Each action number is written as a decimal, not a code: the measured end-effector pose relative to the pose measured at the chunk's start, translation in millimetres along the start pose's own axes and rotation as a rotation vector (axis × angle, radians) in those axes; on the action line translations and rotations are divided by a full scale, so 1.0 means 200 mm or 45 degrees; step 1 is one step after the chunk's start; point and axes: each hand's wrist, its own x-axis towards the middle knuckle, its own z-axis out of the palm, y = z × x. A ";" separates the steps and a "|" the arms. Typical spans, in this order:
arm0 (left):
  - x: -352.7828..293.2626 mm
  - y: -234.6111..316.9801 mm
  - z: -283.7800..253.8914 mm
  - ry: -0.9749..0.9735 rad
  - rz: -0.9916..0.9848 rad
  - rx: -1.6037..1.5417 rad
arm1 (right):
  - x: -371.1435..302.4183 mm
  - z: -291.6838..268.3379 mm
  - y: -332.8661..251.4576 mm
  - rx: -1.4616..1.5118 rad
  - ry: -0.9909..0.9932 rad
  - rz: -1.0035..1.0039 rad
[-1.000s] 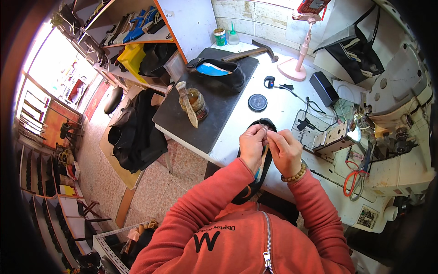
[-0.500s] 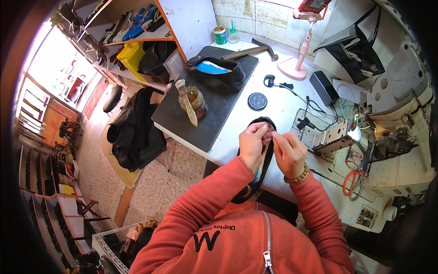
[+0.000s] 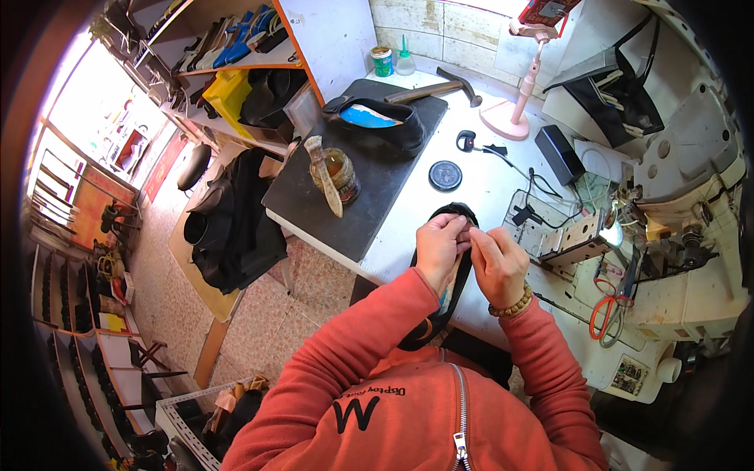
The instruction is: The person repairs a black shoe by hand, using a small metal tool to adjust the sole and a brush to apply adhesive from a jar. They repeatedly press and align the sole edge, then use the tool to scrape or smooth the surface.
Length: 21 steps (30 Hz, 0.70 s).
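Note:
A black shoe (image 3: pixel 462 284) with a blue and tan inside stands on end between my forearms, at the near edge of the white table. My left hand (image 3: pixel 440 247) is closed at its upper opening, thumb and fingers pinched together. Close beside it, my right hand (image 3: pixel 500 263) is also pinched, its fingertips almost meeting the left ones. Whatever lies between the right fingertips is too small to make out. The hands cover much of the shoe's opening. A matching black shoe (image 3: pixel 408 129) with a blue insole lies on the dark mat (image 3: pixel 377 216).
On the mat are a glass jar (image 3: pixel 345 177) with a flat wooden stick against it and a hammer (image 3: pixel 420 92). A round black lid (image 3: pixel 445 176) lies ahead of my hands. To the right are a sewing machine (image 3: pixel 683 259), red-handled scissors (image 3: pixel 605 314), a black box (image 3: pixel 559 155) and a pink stand (image 3: pixel 510 122).
The view has shifted very slightly. Both hands stay pinched together at the shoe's upper opening, with hardly any movement.

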 end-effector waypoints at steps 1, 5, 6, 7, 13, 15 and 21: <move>0.00 0.00 0.00 0.002 -0.001 0.006 | 0.00 0.00 0.00 -0.005 -0.005 -0.004; 0.02 -0.01 0.00 -0.004 0.018 -0.047 | 0.00 0.00 -0.01 -0.029 -0.022 0.002; 0.02 -0.01 0.00 -0.001 0.023 -0.066 | 0.00 0.00 -0.01 -0.038 -0.036 0.015; 0.02 -0.01 0.00 0.000 0.019 -0.079 | 0.00 -0.01 -0.01 -0.046 -0.039 0.010; 0.01 -0.01 0.00 -0.014 0.019 -0.118 | 0.01 -0.01 -0.03 -0.050 -0.050 0.042; 0.00 -0.02 0.00 -0.023 0.020 -0.158 | 0.02 0.00 -0.03 -0.018 -0.033 0.068; 0.02 -0.05 -0.04 -0.067 0.006 -0.135 | 0.03 0.05 -0.03 0.033 0.040 0.054</move>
